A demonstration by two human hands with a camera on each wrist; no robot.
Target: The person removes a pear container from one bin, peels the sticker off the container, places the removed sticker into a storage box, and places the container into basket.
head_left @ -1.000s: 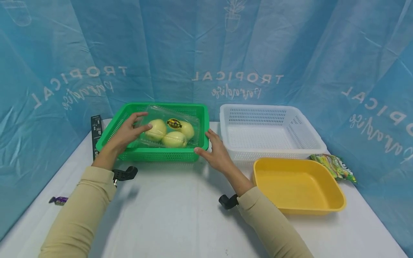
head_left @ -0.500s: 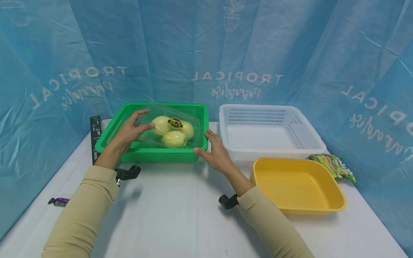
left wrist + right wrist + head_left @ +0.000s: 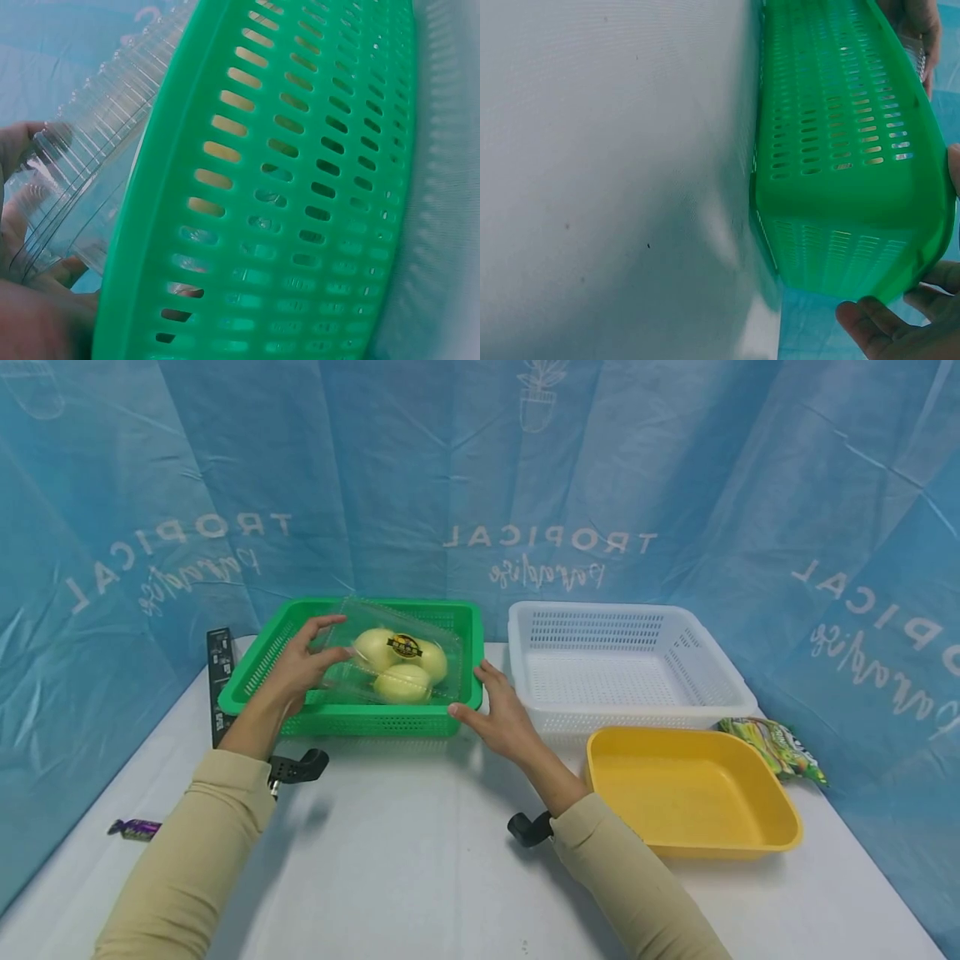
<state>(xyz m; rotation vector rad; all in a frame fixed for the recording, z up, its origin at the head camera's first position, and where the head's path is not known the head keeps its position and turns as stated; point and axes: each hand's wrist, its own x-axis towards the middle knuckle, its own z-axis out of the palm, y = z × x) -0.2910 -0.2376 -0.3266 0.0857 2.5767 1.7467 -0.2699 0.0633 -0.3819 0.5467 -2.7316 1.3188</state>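
Note:
A clear plastic clamshell box (image 3: 356, 681) holds three pale yellow-green round fruits (image 3: 403, 683) and has a black-and-gold label on its lid. It sits tilted inside the green basket (image 3: 352, 721), its left end raised. My left hand (image 3: 296, 664) grips that left end, thumb and fingers apart around it; the left wrist view shows the ribbed box side (image 3: 105, 97) between the fingers. At the basket's front right corner, my right hand (image 3: 504, 714) holds the rim, thumb at the front and fingers along the right side. In the right wrist view, fingertips (image 3: 870, 311) touch the outer wall.
A white basket (image 3: 540, 721) stands to the right, with a yellow tub (image 3: 693, 802) before it. Beside them lies a green snack packet (image 3: 780, 750). A dark box (image 3: 220, 681) is left of the green basket; a purple-wrapped candy (image 3: 137, 830) lies front left.
The left end of the clear box has risen slightly, with my left hand shifting a little rightward and up with it. My right hand stays at the basket corner.

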